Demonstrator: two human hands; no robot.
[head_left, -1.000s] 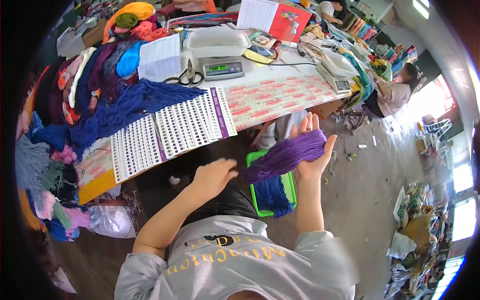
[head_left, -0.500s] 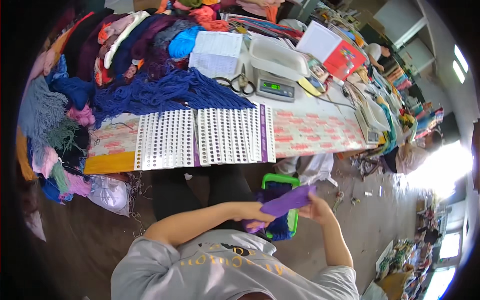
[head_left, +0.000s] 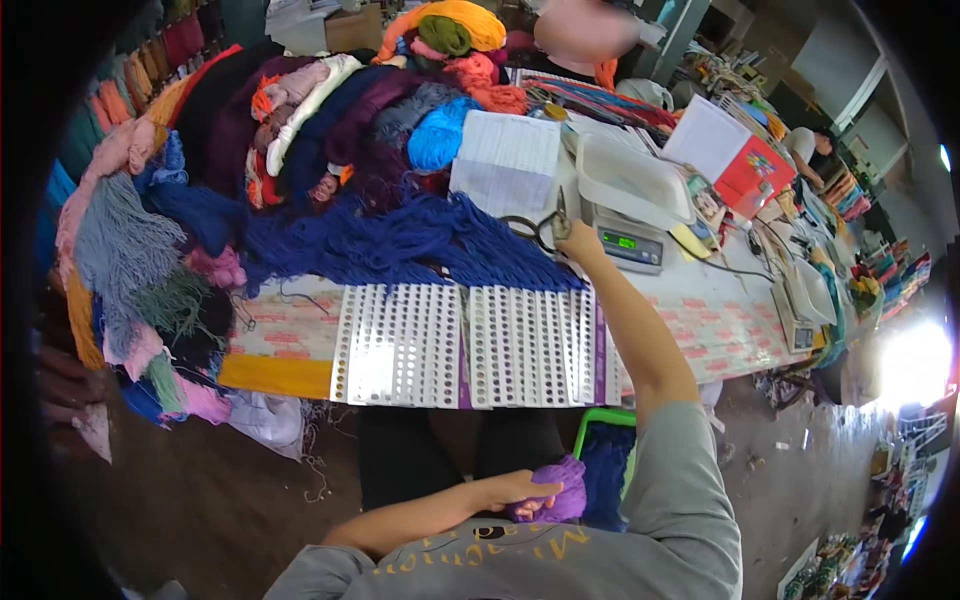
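My left hand is closed around a bunched skein of purple yarn, low in front of my body. My right arm reaches over the table, and the right hand grips the black-handled scissors by one handle loop, which it partly hides. The scissors lie between a spread of dark blue yarn and a small digital scale with a lit green display. White cards with rows of holes line the near table edge.
A green-rimmed basket of dark blue yarn stands below the table edge, beside my legs. Printed sheets lie behind the scissors, and a white plastic tray sits on the scale. Piled coloured skeins fill the back left.
My right hand has let go of the purple yarn and moved up to the scissors. My left hand keeps the yarn, now more bunched and nearer my body. The view has shifted.
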